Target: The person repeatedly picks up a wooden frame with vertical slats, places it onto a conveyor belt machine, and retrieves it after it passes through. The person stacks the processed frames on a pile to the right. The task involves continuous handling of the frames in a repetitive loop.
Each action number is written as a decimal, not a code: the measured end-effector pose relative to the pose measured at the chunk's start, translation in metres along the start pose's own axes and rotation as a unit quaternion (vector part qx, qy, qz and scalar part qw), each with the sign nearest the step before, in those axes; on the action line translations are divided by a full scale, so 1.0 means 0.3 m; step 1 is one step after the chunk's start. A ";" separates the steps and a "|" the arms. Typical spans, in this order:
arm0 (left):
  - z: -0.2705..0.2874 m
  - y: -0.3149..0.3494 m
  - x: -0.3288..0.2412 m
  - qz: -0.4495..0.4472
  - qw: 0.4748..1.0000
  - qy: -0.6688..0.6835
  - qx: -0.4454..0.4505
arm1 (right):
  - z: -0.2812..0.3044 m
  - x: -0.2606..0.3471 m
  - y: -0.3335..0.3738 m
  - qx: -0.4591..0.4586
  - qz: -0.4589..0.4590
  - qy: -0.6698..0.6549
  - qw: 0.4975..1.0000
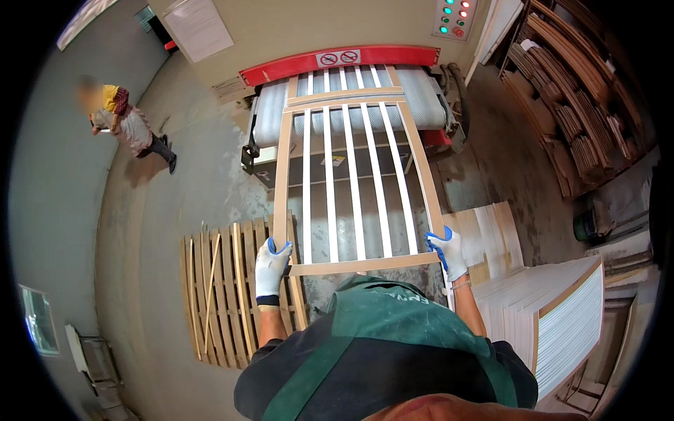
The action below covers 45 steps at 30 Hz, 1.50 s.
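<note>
A slatted wooden frame [365, 264] with tan edges and several white bars stretches from in front of me to the machine's conveyor. My left hand [271, 269], in a white and blue work glove, is closed around its left side near the close corner. At the opposite corner, my right hand [450, 254] grips the right side in a matching glove. The frame's far end lies over the grey conveyor belt [270, 118]. Just beyond it, a second slatted frame [344, 93] passes under the machine's red bar [281, 69].
A wooden pallet [219, 295] with loose strips lies at my left. Stacked white panels [569, 323] stand close on my right. Brown boards [576, 91] lean at the far right. A person [133, 123] is at the far left. Lit buttons [453, 17] show on the machine.
</note>
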State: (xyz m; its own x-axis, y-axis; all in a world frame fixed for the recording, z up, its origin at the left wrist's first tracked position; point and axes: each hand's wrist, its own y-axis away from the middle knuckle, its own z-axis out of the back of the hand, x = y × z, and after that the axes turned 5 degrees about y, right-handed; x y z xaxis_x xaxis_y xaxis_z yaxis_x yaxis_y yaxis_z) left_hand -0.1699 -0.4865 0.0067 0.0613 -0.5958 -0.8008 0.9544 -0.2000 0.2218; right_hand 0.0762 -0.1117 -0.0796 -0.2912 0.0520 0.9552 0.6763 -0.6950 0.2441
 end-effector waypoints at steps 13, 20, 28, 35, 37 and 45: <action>-0.080 -0.279 0.166 -0.154 0.978 -0.143 0.002 | -0.068 0.027 -0.252 0.017 -0.002 -0.048 0.999; -0.112 -0.392 0.130 -0.064 0.994 -0.069 0.048 | -0.037 0.026 -0.278 0.037 -0.015 -0.032 0.999; -0.143 -0.476 0.062 -0.055 0.994 -0.089 0.029 | 0.002 -0.139 -0.125 0.005 -0.064 -0.176 0.982; -0.167 -0.593 0.044 -0.123 0.986 -0.103 0.044 | 0.065 -0.282 0.035 -0.060 -0.104 -0.212 0.970; -0.178 -0.651 0.049 -0.105 0.988 -0.098 0.054 | 0.077 -0.294 0.077 -0.095 -0.115 -0.231 0.962; -0.187 -0.917 0.068 -0.152 0.981 -0.070 0.099 | 0.159 -0.334 0.154 -0.204 -0.066 -0.251 0.944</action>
State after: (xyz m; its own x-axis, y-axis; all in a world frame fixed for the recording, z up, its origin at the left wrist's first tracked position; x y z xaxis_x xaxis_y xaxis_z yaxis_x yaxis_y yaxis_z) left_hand -0.4149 -0.4001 -0.1020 -0.2710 -0.5836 -0.7655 0.8460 -0.5238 0.0999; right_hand 0.1689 -0.1148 -0.1561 0.0716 0.4186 0.9053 0.3099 -0.8721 0.3787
